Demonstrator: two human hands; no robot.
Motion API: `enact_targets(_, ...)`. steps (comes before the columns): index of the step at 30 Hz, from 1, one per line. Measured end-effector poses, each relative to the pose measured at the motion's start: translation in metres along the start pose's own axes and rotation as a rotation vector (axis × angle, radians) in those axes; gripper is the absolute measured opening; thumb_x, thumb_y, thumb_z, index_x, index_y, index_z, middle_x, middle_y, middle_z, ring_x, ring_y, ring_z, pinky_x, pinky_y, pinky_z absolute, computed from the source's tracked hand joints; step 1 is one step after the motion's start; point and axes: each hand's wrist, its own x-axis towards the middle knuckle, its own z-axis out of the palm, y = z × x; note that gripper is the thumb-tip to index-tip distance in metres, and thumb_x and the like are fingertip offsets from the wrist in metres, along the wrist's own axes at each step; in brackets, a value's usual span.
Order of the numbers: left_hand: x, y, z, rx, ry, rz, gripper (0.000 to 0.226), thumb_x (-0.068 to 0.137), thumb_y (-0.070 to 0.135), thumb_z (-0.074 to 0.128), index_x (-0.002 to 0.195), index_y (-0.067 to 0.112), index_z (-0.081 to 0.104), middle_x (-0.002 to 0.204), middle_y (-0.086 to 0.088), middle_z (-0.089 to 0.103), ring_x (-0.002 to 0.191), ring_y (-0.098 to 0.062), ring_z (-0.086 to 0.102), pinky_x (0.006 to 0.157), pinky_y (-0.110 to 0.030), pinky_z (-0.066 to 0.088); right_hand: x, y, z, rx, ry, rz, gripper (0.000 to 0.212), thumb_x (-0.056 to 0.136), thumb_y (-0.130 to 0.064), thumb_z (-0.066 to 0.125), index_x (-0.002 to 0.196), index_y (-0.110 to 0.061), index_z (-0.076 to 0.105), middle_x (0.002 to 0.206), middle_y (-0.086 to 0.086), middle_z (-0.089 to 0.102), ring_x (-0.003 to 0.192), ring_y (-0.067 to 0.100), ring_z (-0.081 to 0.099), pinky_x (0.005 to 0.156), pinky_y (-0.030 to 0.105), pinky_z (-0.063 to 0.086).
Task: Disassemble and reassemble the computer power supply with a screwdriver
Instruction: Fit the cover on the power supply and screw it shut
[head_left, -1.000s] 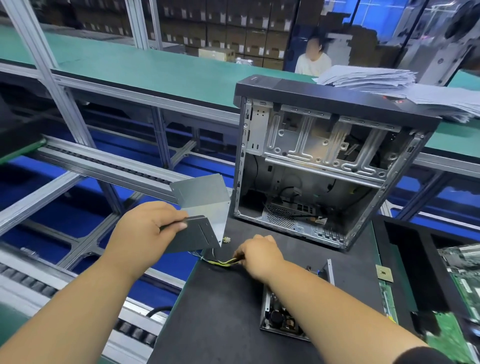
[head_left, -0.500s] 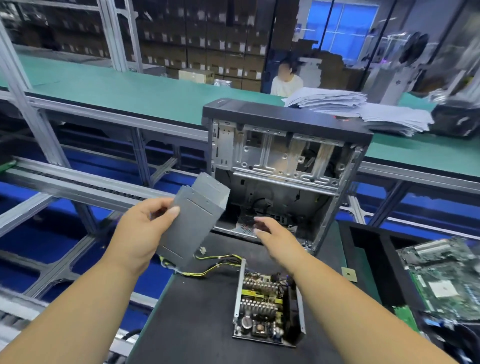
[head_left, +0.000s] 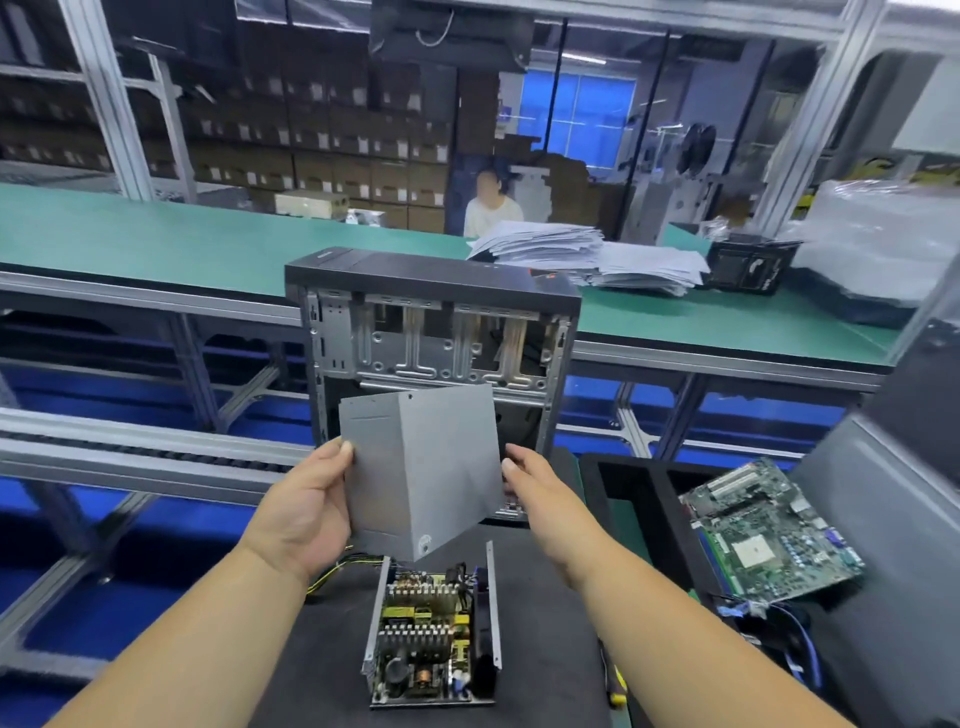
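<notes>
Held aloft between both hands: the grey metal cover (head_left: 421, 470) of a computer power supply, tilted, a little above the black bench mat (head_left: 311, 670). Left hand (head_left: 306, 512) curled round the cover's left edge, thumb on the near face, fingers hidden behind. Right hand (head_left: 535, 488) at the right edge, thumb tip against the metal, remaining fingers out of sight behind the panel — firm grip or mere touch, impossible to tell. Directly below the cover, flat on the mat: the opened power supply base (head_left: 434, 631), circuit board exposed, with heat sinks, yellow transformers, a copper coil and a dark fan at its right side. Yellow and black wires (head_left: 340, 569) trailing from the base's far left corner, under the left wrist. Behind the cover, upright at the mat's far edge: an open computer case (head_left: 436, 332), black top, bare metal drive bays facing the camera. At the mat's near right edge, just beside the right forearm — a yellow-and-black handle (head_left: 617, 686), possibly the screwdriver, too little visible to be sure. Right of the mat: a green motherboard (head_left: 769, 525) lying tilted on a black tray (head_left: 639, 483). Beyond the case: a long green-topped bench (head_left: 156, 239) bearing a stack of papers (head_left: 587, 257), with a seated person (head_left: 491, 205) in white behind it.
</notes>
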Motion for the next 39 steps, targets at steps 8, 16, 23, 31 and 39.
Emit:
enact_targets(8,-0.003,-0.019,0.027,0.146,-0.095,-0.045,0.042,0.1,0.006,0.04,0.089,0.013,0.08,0.098,-0.005,0.076,0.089,-0.011,0.072,0.068,-0.02,0.057,-0.012,0.003,-0.02,0.145,-0.113,-0.028,0.147,0.043,-0.063,0.088,0.151,-0.048,-0.011,0.161,-0.002,0.019,0.141,0.018,0.034,0.113,0.039,0.033)
enact_targets(16,-0.007,-0.032,0.054,0.386,-0.191,-0.046,0.031,0.1,0.015,0.046,0.101,0.017,0.077,0.109,-0.011,0.074,0.097,-0.019,0.07,0.079,-0.033,0.053,-0.014,0.008,-0.017,0.202,-0.053,-0.006,0.17,0.02,-0.067,0.091,0.148,-0.051,-0.02,0.163,-0.009,0.008,0.145,0.022,0.026,0.118,0.049,0.028)
enact_targets(23,-0.01,-0.028,0.07,0.676,-0.135,-0.007,0.026,0.092,0.036,0.064,0.117,0.038,0.067,0.113,0.011,0.07,0.11,-0.019,0.061,0.082,-0.038,0.047,-0.024,0.007,-0.022,0.501,0.008,0.019,0.147,0.048,-0.036,0.096,0.152,-0.05,-0.007,0.151,-0.002,0.04,0.128,0.025,0.05,0.11,0.054,0.037)
enact_targets(31,-0.025,-0.055,0.065,0.261,-0.335,-0.504,0.087,0.058,0.082,0.069,0.133,0.041,0.056,0.132,0.002,0.064,0.131,-0.031,0.046,0.114,-0.056,0.021,-0.028,0.001,-0.025,0.859,0.059,0.159,0.105,0.052,-0.043,0.089,0.144,-0.031,0.04,0.134,0.018,0.057,0.119,0.04,0.056,0.089,0.064,0.051)
enact_targets(39,-0.02,-0.066,0.064,0.223,-0.341,-0.418,0.09,0.049,0.077,0.075,0.131,0.047,0.054,0.132,0.005,0.064,0.125,-0.035,0.054,0.104,-0.062,0.035,-0.027,-0.005,-0.021,0.908,0.045,0.245,0.119,0.047,-0.048,0.088,0.15,-0.031,0.032,0.135,0.019,0.057,0.116,0.039,0.06,0.086,0.059,0.054)
